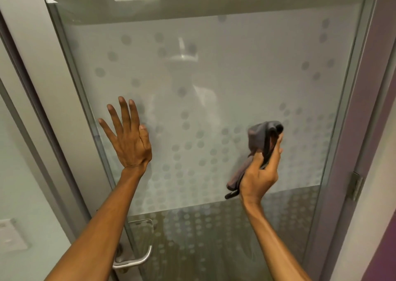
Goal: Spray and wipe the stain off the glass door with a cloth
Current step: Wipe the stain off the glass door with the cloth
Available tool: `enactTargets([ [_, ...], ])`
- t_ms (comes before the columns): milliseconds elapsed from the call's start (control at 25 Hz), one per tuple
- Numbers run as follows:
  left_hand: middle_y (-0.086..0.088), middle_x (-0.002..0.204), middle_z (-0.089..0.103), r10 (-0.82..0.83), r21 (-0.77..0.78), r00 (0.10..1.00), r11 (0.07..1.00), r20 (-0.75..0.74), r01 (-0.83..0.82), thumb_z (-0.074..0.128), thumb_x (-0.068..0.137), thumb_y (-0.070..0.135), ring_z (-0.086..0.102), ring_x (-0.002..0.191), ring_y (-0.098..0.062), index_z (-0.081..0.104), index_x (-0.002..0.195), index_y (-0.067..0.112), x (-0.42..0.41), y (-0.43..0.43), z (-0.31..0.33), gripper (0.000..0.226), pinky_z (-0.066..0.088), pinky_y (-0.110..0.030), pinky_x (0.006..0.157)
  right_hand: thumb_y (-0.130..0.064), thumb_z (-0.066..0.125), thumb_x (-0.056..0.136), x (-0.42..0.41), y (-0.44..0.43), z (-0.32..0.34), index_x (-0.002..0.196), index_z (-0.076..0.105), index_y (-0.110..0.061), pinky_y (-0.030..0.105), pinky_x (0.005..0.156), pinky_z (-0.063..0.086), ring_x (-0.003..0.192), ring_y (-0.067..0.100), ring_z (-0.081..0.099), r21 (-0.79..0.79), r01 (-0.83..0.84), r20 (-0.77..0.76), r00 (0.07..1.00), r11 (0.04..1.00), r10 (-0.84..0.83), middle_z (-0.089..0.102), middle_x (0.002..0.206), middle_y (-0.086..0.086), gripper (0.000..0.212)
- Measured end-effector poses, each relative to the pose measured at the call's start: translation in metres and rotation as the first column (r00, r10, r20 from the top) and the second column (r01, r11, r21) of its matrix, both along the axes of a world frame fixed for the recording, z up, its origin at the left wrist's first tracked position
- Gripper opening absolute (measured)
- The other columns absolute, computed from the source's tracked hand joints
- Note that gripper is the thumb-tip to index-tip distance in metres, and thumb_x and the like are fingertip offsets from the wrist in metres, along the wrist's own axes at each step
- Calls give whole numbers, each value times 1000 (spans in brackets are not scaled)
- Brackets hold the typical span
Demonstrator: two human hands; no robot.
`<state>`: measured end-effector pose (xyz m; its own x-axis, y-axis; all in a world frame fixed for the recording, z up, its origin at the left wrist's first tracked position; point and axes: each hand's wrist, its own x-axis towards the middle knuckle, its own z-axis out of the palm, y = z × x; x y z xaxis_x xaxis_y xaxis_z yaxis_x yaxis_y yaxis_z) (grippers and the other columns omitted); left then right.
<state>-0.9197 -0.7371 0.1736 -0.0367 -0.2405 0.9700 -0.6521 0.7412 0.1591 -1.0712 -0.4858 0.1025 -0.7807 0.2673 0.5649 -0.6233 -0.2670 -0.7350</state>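
Note:
A frosted glass door (235,77) with a pattern of grey dots fills the head view. My left hand (128,139) lies flat on the glass near its left edge, fingers straight and spread. My right hand (262,171) grips a bunched grey cloth (260,139) against the right half of the pane. The cloth's top sticks up above my fingers and a tail hangs below my palm. No stain stands out on the glass, and no spray bottle is in view.
A metal lever handle (137,259) sits at the door's lower left. The grey door frame (355,130) carries a hinge (356,186) on the right. A white wall switch plate (12,235) is at far left, and a purple wall (381,248) at lower right.

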Motion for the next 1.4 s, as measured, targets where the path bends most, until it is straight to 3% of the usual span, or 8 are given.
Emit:
enactTargets([
  [120, 3, 173, -3, -8, 4, 1000, 1000, 11, 8, 19, 105, 32, -10, 160, -23, 0, 165, 23, 1, 3, 1, 63, -14, -52, 127, -21, 48, 100, -10, -26, 28, 153, 32, -38, 52, 114, 38, 152, 26, 28, 114, -1, -146, 989, 993, 17, 31, 161, -3, 57],
  [240, 2, 173, -4, -24, 5, 1000, 1000, 14, 24, 16, 106, 33, -11, 160, -23, 1, 165, 23, 3, 4, 0, 61, -14, -52, 127, -8, 54, 97, -17, -50, 29, 154, 33, -6, 53, 124, 22, 155, 22, 17, 307, 142, -405, 914, 941, -6, 28, 163, 9, 61],
  [400, 2, 173, -3, -28, 11, 1000, 1000, 8, 28, 15, 106, 33, -11, 160, -22, 0, 164, 23, 1, 4, 1, 61, -14, -51, 127, -23, 59, 99, -37, -42, 25, 157, 24, -5, 46, 127, 17, 156, 21, 11, 383, 245, -453, 890, 890, -50, 22, 165, 7, 70],
  [640, 2, 173, -3, -52, 2, 999, 999, -11, 52, 16, 105, 31, -8, 160, -24, 1, 164, 21, -2, 5, 0, 62, -14, -48, 129, 2, 61, 95, -8, -91, 82, 144, 48, 5, 50, 124, 22, 148, 37, 32, 198, 216, -585, 809, 956, -62, 41, 154, 25, 51],
  [760, 3, 172, -1, -102, -11, 995, 995, -1, 102, 14, 106, 33, -8, 159, -22, 3, 164, 21, 3, 6, 1, 60, -13, -48, 128, 5, 64, 88, 26, -114, 73, 147, 45, 1, 43, 127, 16, 153, 29, 24, 324, 208, -728, 678, 923, 103, 34, 158, 13, 62],
  [960, 4, 172, 1, -75, -52, 997, 996, 23, 76, 14, 107, 35, -7, 159, -22, 7, 164, 18, 7, 2, -7, 60, -7, -53, 127, 8, 49, 86, -3, -81, -26, 150, 44, -7, 44, 126, 17, 153, 23, 26, 460, 468, -857, 456, 755, 240, 35, 160, 8, 66],
  [1200, 4, 172, -1, -6, -84, 1000, 996, 11, 7, 15, 106, 32, -8, 159, -22, 5, 164, 18, 3, 2, -8, 61, -9, -53, 127, 14, 60, 70, -96, 4, -61, 144, 51, -8, 53, 123, 21, 152, 21, 29, 418, 587, -777, 626, 694, -62, 44, 153, 8, 78],
  [1400, 5, 172, -2, 6, -94, 1000, 996, -3, -6, 16, 106, 33, -9, 159, -21, 4, 164, 19, 2, 1, -9, 61, -9, -51, 128, 19, 52, 76, -141, 36, -43, 149, 41, 1, 57, 124, 17, 149, 37, 29, 338, 440, -429, 859, 832, -280, 39, 156, 24, 76],
])
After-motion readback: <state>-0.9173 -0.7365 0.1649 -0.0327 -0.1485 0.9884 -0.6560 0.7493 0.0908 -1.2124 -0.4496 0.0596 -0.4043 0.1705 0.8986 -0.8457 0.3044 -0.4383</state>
